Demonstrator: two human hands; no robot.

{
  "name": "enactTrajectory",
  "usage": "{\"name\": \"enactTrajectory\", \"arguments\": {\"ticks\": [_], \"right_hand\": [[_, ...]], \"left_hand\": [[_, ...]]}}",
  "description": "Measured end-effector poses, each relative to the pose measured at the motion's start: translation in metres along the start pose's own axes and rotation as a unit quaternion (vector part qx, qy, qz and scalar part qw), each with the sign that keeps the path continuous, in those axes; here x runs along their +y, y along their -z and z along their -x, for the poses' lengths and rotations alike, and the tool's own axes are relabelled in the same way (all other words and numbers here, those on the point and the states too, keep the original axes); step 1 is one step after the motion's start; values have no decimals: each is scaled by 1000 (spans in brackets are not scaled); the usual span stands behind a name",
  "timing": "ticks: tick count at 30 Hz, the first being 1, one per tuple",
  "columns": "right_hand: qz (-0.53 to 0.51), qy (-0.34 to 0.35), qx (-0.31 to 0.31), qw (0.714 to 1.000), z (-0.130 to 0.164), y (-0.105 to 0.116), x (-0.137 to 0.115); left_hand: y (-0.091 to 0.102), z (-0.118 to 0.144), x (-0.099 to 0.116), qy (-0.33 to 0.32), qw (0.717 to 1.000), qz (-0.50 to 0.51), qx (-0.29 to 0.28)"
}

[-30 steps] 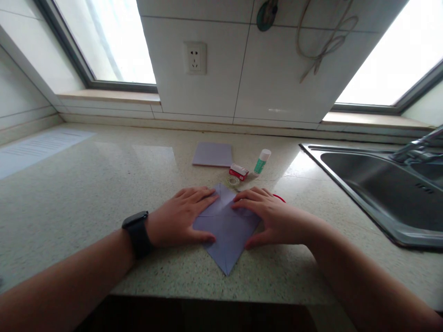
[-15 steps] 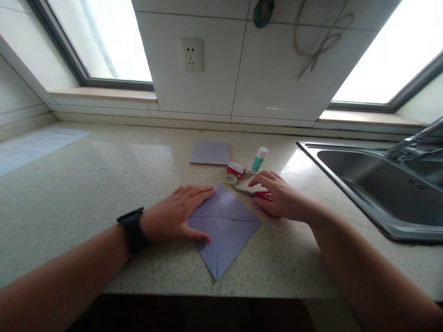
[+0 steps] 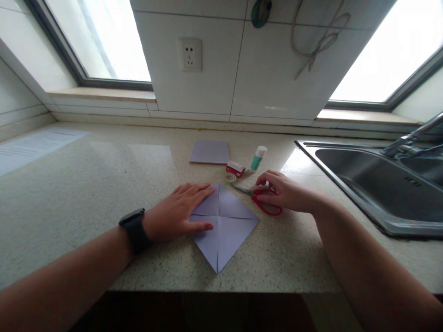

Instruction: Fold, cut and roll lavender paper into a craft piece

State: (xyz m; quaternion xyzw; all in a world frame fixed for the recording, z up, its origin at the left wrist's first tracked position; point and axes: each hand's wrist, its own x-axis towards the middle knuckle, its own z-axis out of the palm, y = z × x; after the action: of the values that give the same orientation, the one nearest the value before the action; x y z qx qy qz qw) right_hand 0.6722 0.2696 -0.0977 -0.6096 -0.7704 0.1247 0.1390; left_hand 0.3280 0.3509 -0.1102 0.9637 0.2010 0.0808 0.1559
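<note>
Fingers: left hand (image 3: 176,210) wide over paper (image 3: 233,233), right hand (image 3: 290,193) curled at scissors (image 3: 256,201), hold unclear. Paper likely light, creasable; pinch edges.

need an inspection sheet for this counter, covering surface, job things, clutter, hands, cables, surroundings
surface: pale speckled counter; glossy reflections.
job's things: creased lavender square paper, one corner towards the person; red-handled metal scissors beside it.
clutter: flat lavender stack, small red-and-white box, pale round tape roll, white-and-green cylindrical glue stick, printed white sheet.
grip: left hand spread on the paper; right hand at the scissors' handles, firmness of hold unclear.
cables: looped beige cord against the white tiled wall.
surroundings: stainless steel sink at right; white socket on the wall.
</note>
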Motion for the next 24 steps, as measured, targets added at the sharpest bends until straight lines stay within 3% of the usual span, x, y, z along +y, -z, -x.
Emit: {"name": "enactTrajectory", "arguments": {"ticks": [10, 19, 24], "right_hand": [[-5, -9, -14, 1000, 4, 5, 5], [-1, 84, 59, 995, -3, -10, -44], [-86, 48, 55, 994, -1, -12, -46]], "left_hand": [[-1, 0, 2, 0, 1000, -5, 2], [1, 0, 5, -40, 995, 82, 49], [-1, 2, 8, -54, 983, 133, 111]]}}
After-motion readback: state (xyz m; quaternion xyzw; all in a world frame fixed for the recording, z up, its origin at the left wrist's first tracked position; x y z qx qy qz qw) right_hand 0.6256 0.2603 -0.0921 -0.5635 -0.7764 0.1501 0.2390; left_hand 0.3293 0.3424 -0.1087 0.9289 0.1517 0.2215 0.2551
